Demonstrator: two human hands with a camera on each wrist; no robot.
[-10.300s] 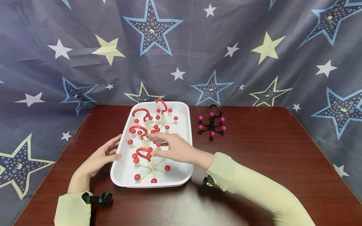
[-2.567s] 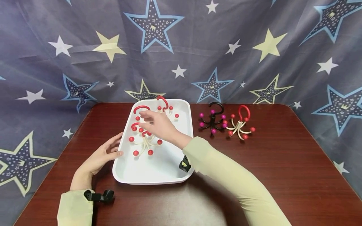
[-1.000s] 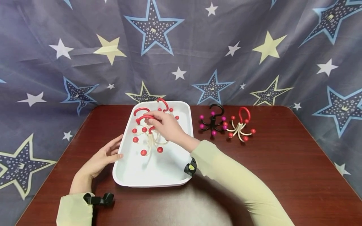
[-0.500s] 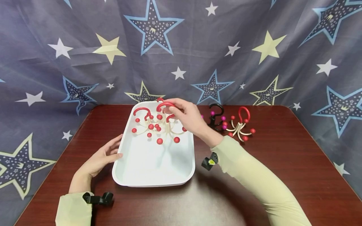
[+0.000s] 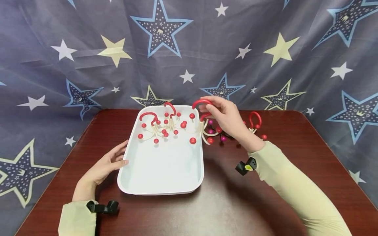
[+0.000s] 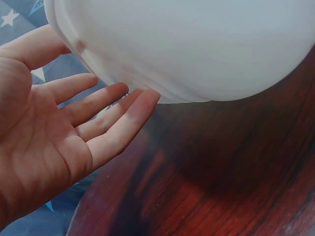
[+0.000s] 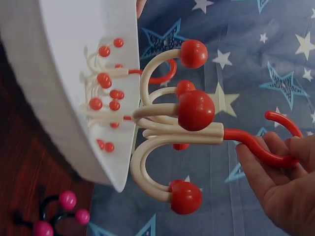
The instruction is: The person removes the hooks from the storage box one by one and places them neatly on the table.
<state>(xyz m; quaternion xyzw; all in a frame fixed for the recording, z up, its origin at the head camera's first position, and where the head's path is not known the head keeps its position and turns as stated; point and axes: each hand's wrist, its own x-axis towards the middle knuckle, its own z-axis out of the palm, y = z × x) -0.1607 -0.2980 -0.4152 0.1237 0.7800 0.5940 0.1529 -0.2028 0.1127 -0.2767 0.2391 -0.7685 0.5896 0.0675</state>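
Note:
My right hand (image 5: pixel 225 114) grips the red curved hook of a cream claw hanger (image 7: pixel 197 130) with red ball tips. The hanger is held up over the right rim of a white tray (image 5: pixel 159 167). My left hand (image 5: pixel 103 167) rests against the tray's left side, its fingers fairly straight; in the left wrist view the fingertips meet the tray's outer wall. Inside the tray's far half stand two more red-and-cream hangers, one at left (image 5: pixel 154 127) and one at right (image 5: pixel 171 123), their arms close together.
Right of the tray, behind my right hand, stand a black hanger with magenta balls (image 7: pixel 67 199), mostly hidden, and another red-hooked cream hanger (image 5: pixel 255 118), partly hidden. A dark red wooden table (image 5: pixel 265 183) carries everything. Behind it hangs a grey star-patterned cloth (image 5: pixel 251 19).
Earlier, a first red-and-cream hanger went from the tray to beside the black one. Since then my right hand has lifted another and carried it rightward to the tray's rim. The left hand stays put.

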